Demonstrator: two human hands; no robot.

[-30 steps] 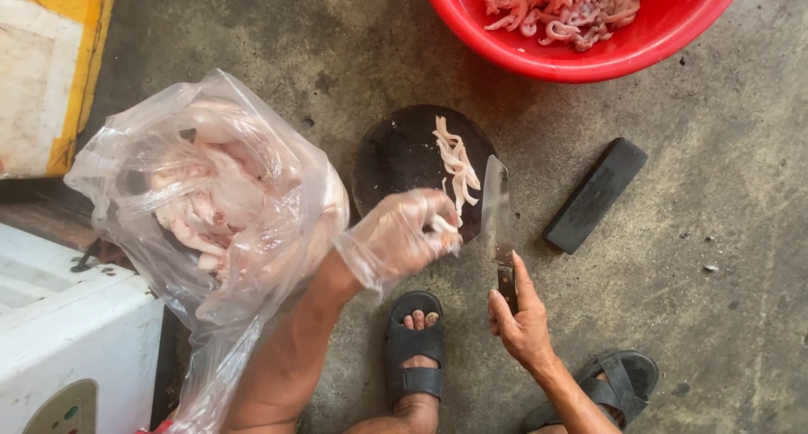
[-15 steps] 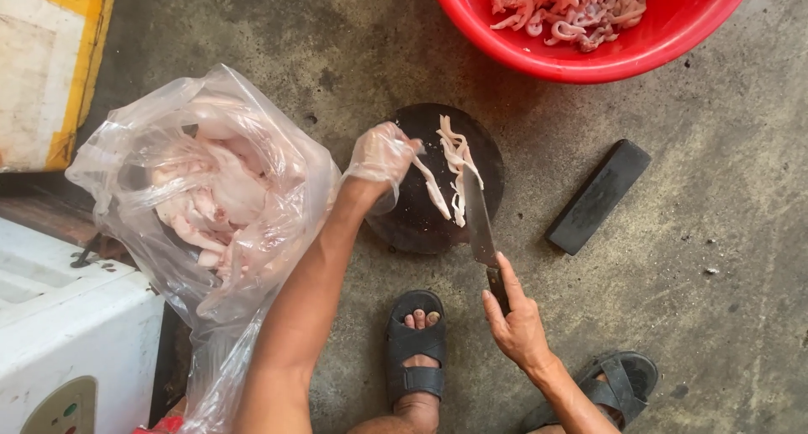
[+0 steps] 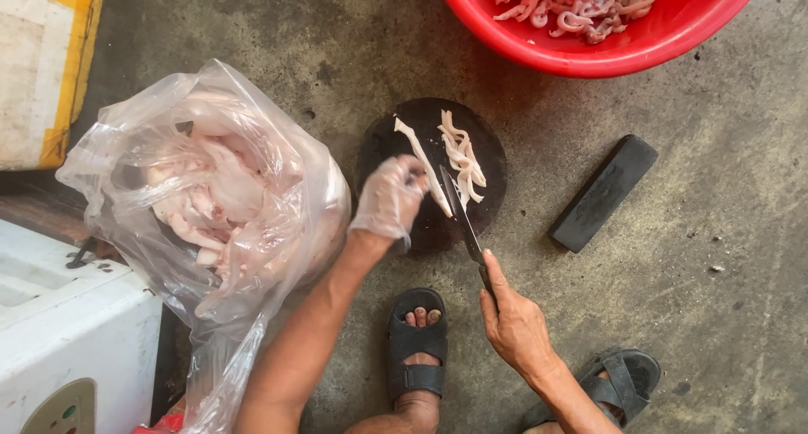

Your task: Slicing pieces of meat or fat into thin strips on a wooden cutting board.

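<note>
Squatting over a round dark chopping board (image 3: 396, 143) on the concrete floor (image 3: 724, 232). Left hand (image 3: 389, 200), in a thin clear glove, fingers curled and pressed down on a long pale strip of raw meat (image 3: 423, 165) near the board's left half. Right hand (image 3: 515, 323), bare, closed around the handle of a knife (image 3: 459, 215), blade laid along the strip's right side, just beside the gloved fingertips. More cut strips (image 3: 462, 158) heaped on the board to the blade's right. Above, a red basin (image 3: 606, 53) with cut pieces; to the right, a dark rectangular sharpening stone (image 3: 603, 193); to the left, a clear plastic bag (image 3: 210, 190) of uncut meat beside a white box (image 3: 76, 324). Sandalled feet just below the board. Likely risks: slippery meat sliding under the glove and the blade skating toward the fingers so close by; the small board shifting on the rough floor under a push; a stroke carried through toward the toes below. Against half a second ago: gloved hand drawn down from the board's upper left edge to its lower left, now holding the strip's near end; knife angled about the same, its tip further up the board; bag, basin and stone unmoved.
</note>
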